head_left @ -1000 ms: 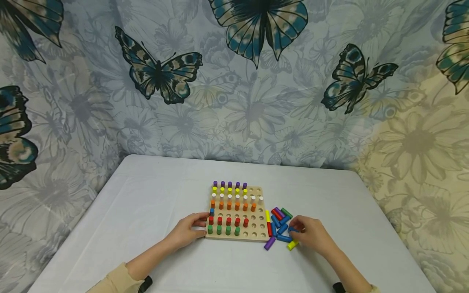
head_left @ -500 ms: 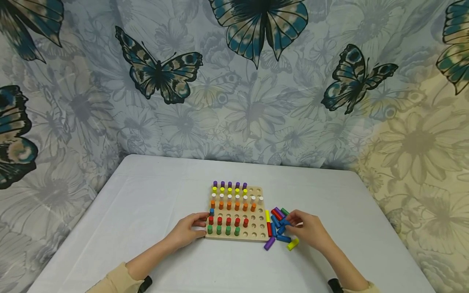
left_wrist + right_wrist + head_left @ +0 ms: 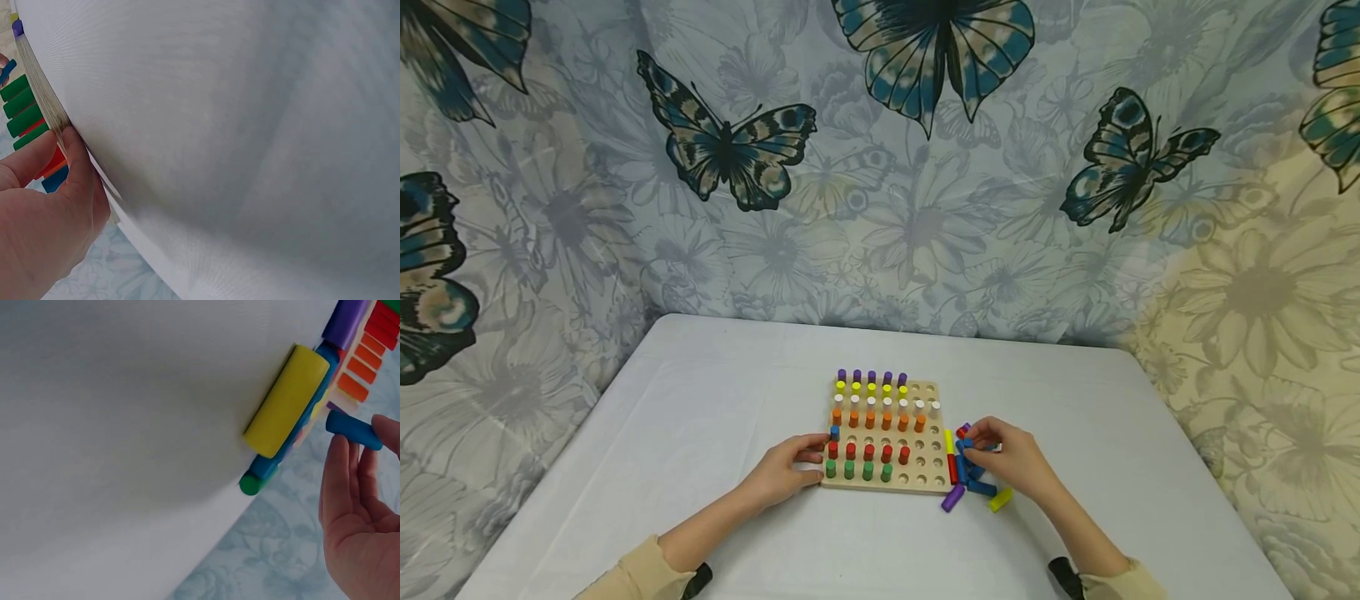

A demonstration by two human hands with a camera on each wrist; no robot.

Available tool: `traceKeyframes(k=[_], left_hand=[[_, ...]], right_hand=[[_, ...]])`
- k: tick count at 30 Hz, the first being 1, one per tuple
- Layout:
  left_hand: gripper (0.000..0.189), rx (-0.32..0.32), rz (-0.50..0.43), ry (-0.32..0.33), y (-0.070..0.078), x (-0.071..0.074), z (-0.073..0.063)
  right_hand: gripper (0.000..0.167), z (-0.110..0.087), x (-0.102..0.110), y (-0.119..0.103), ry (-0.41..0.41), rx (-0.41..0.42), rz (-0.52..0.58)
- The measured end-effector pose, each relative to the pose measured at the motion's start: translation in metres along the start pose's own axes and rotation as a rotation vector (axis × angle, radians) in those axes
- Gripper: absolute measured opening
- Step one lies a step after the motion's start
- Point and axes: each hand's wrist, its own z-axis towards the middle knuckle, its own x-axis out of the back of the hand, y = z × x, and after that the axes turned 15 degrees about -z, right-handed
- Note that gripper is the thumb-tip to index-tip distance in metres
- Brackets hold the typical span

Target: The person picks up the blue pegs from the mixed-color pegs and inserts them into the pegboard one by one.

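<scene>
A wooden pegboard [image 3: 887,489] lies on the table with coloured pegs upright in rows. My left hand [image 3: 786,468] holds the board at its left side, thumb and fingers at the edge in the left wrist view. Just beside the fingertips stands a single blue peg [image 3: 834,433] in its row. My right hand [image 3: 1011,457] pinches another blue peg [image 3: 354,430] between thumb and fingertips, raised off the table over the loose pegs right of the board. That peg is partly hidden by the fingers in the head view.
Loose pegs lie along the board's right side: a yellow peg [image 3: 1000,500] and a purple peg [image 3: 952,498] in front, a red peg [image 3: 952,469] against the board, and several blue ones. A white cloth [image 3: 737,375] covers the table; a butterfly-patterned backdrop [image 3: 917,233] hangs behind.
My right hand has picked a blue peg out of the loose pile and moved left and slightly away from me, towards the board. The left hand stays at the board's edge.
</scene>
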Motion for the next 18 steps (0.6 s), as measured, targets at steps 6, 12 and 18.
traceKeyframes(k=[6, 12, 18], left_hand=[[0.054, 0.002, -0.003, 0.003, 0.001, 0.0, 0.001], [0.054, 0.008, -0.012, 0.007, 0.0, 0.0, 0.001], [0.053, 0.006, -0.011, 0.002, 0.0, 0.0, 0.0]], right_hand=[[0.02, 0.008, -0.005, -0.01, 0.004, 0.03, 0.048], [0.02, 0.017, -0.011, -0.022, -0.001, 0.056, 0.093], [0.021, 0.023, -0.017, -0.035, -0.018, 0.056, 0.13]])
